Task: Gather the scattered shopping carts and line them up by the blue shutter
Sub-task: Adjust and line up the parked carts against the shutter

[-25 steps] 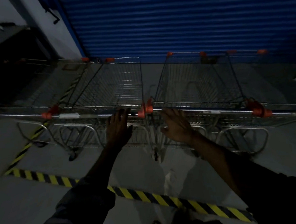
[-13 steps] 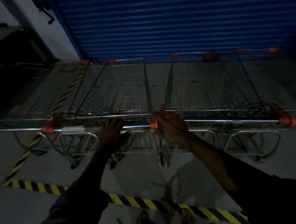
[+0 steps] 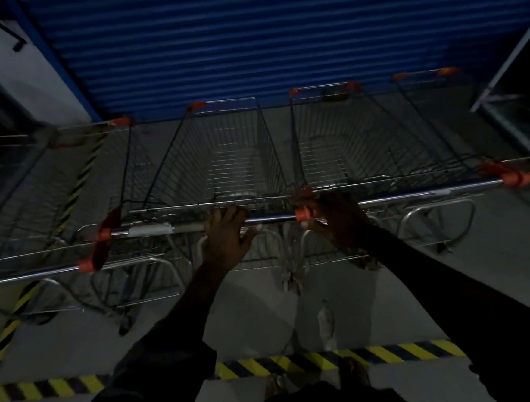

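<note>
The blue shutter fills the far wall. Wire shopping carts stand side by side in a row with their noses just before it. A yellow-and-black floor stripe runs across near the person's feet. The left hand curls its fingers over the middle cart handle, thumb spread below. The right hand wraps the right cart handle beside its orange end cap.
</note>
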The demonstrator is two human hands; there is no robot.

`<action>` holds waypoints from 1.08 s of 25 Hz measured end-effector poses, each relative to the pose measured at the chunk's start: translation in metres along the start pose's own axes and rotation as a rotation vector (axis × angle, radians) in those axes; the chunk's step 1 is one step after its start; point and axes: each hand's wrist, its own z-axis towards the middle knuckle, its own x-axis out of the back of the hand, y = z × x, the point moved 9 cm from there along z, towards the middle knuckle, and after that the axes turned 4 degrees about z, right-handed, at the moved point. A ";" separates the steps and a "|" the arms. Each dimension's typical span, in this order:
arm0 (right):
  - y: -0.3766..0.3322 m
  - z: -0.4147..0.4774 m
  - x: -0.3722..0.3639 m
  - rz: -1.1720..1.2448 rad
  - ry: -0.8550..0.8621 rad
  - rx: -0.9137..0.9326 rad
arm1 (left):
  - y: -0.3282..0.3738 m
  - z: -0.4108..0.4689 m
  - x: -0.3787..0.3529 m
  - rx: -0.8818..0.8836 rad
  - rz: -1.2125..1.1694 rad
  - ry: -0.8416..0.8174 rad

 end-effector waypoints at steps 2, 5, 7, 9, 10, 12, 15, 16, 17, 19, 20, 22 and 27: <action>0.005 -0.001 -0.004 -0.030 -0.012 0.002 | -0.003 0.004 -0.004 -0.021 -0.006 -0.015; 0.003 -0.003 0.000 -0.005 0.042 0.021 | -0.002 0.012 -0.005 -0.058 -0.005 -0.022; -0.002 -0.007 0.009 -0.026 0.137 0.042 | 0.000 0.016 -0.004 -0.083 0.013 -0.017; -0.004 -0.010 0.017 -0.046 0.203 0.060 | 0.003 0.018 -0.004 -0.097 0.038 -0.007; -0.004 -0.013 0.018 -0.048 0.213 0.056 | 0.005 0.019 -0.006 -0.097 0.045 -0.013; 0.003 -0.015 0.019 -0.062 0.203 0.037 | 0.010 0.021 -0.012 -0.076 0.064 -0.040; 0.014 -0.016 0.013 -0.057 0.175 0.010 | 0.018 0.018 -0.015 -0.053 0.085 -0.028; 0.015 -0.016 0.014 -0.046 0.172 0.010 | 0.020 0.017 -0.013 -0.047 0.074 -0.013; 0.016 -0.015 0.014 -0.039 0.164 0.018 | 0.021 0.016 -0.012 -0.041 0.062 -0.002; 0.018 -0.014 0.013 -0.040 0.131 0.030 | 0.022 0.013 -0.011 -0.035 0.058 0.008; 0.018 -0.013 0.011 -0.048 0.112 0.031 | 0.021 0.013 -0.011 -0.031 0.060 0.004; 0.019 -0.014 0.011 -0.053 0.096 0.019 | 0.021 0.013 -0.012 -0.021 0.060 -0.013; 0.012 -0.015 0.021 -0.009 0.150 0.009 | 0.020 0.012 -0.014 -0.001 0.060 -0.039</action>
